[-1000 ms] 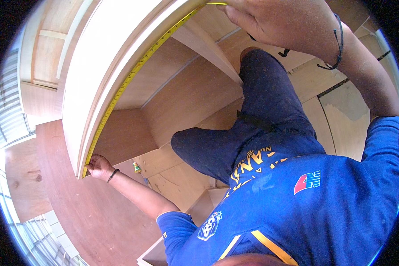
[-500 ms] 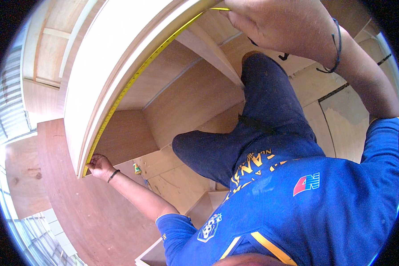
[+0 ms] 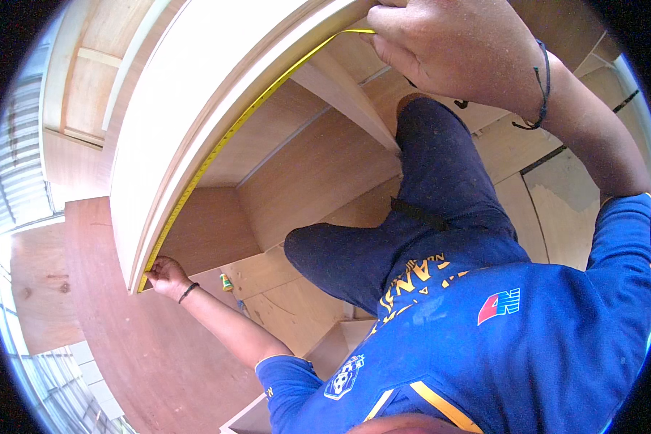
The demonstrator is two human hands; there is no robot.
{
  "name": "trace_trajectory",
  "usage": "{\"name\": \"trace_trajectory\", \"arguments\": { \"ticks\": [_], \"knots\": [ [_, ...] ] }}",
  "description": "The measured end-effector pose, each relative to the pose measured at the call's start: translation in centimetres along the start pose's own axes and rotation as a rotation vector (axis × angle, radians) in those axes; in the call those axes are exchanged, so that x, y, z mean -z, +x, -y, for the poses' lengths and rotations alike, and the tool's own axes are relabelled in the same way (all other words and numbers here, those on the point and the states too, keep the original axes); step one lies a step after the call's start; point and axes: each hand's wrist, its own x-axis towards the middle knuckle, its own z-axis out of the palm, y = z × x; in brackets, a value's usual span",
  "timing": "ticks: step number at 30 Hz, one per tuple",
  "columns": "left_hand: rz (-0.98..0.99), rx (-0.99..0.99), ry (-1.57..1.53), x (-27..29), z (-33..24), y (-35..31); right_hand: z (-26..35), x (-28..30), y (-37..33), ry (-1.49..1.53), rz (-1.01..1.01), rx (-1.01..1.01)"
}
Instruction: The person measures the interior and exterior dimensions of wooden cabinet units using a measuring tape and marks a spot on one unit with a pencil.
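the yellow tape [image 3: 236,124] is running along the edge of the white panel [image 3: 188,83], from the left middle of the frame up to the top centre. the left hand [image 3: 168,278] is pinching the lower end of the tape, with the fingertips closing on it at the panel's corner. probably the person is pressing there so that this end is not slipping off the corner.

in the upper right, the right hand [image 3: 441,47] is clamping the other visible part of the tape between thumb and fingers. what the palm is hiding, one cannot tell. just before this hand, the tape is turning a little and leaving the edge, while the rest is lying close along it. the two hands are standing well apart, seemingly so that the tape is stretching tight and not sagging into the wooden box [image 3: 318,159] below.

the legs [image 3: 448,166] are bending near the box, perhaps because the person is needing a low, steady position. a small bottle [image 3: 226,282] is resting right of the left hand, and a reddish board [image 3: 159,347] is spreading across the lower left.
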Motion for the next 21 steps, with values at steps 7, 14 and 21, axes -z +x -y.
{"name": "trace_trajectory", "arguments": {
  "ticks": [7, 14, 21],
  "knots": [
    [0.013, 0.04, -0.017, -0.1, -0.3, -0.4, 0.1, 0.0, 0.1, -0.001, 0.041, -0.007],
    [0.012, 0.029, 0.027, 0.4, -0.5, 0.2, 0.2, -0.1, 0.2, -0.008, 0.035, -0.004],
    [0.058, 0.047, 0.002, 0.7, -0.5, 0.3, 0.3, -0.1, 0.3, -0.03, 0.095, -0.003]
  ]
}}
